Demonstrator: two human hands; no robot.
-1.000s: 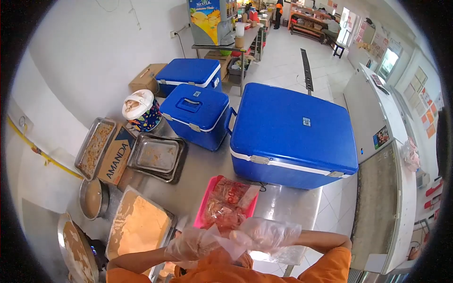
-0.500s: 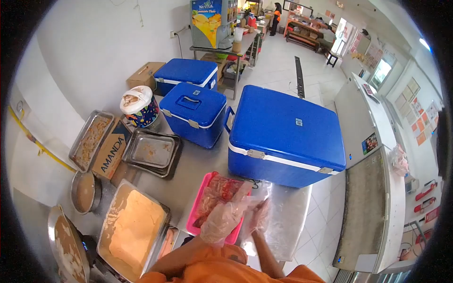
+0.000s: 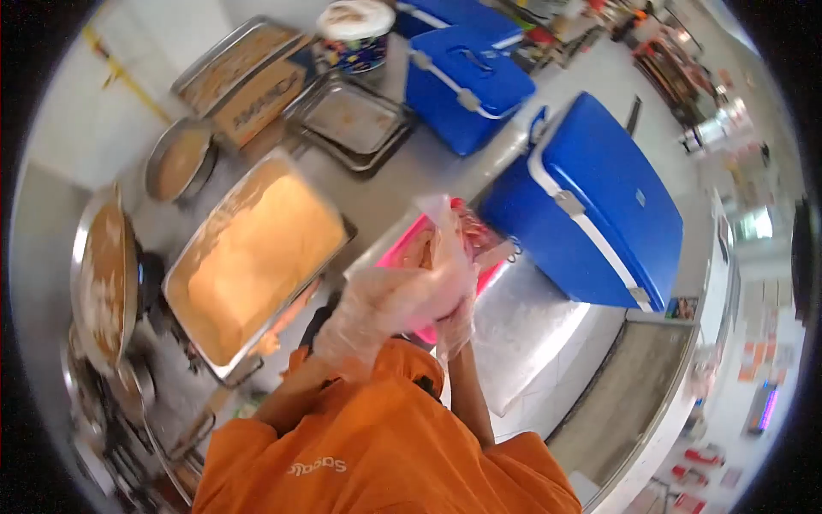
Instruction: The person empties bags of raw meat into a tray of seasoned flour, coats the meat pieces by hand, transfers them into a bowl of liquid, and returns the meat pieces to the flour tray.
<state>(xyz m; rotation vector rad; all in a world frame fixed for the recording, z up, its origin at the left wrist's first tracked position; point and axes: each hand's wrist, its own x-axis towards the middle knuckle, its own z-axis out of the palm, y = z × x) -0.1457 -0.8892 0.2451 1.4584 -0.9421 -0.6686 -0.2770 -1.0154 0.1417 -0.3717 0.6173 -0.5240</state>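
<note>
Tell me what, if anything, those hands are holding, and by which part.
That cannot be told: the left hand and right hand, in clear plastic gloves, overlap above the pink plastic tray, too blurred to show any grip.

Three blue coolers [image 3: 629, 197]; one patterned bucket [image 3: 355, 51]; one pink tray [image 3: 399, 248]; one pan of orange-tan mixture [image 3: 257, 248]; one cardboard box [image 3: 257, 104]; one residue-smeared tray [image 3: 235, 64]; one round pot [image 3: 181, 161]; stacked metal trays [image 3: 349, 116], too blurred to count.

A steel table [image 3: 527, 330] carries a pink tray [image 3: 399, 253]; blue coolers [image 3: 608, 184]; stacked metal pans [image 3: 353, 120].
</note>
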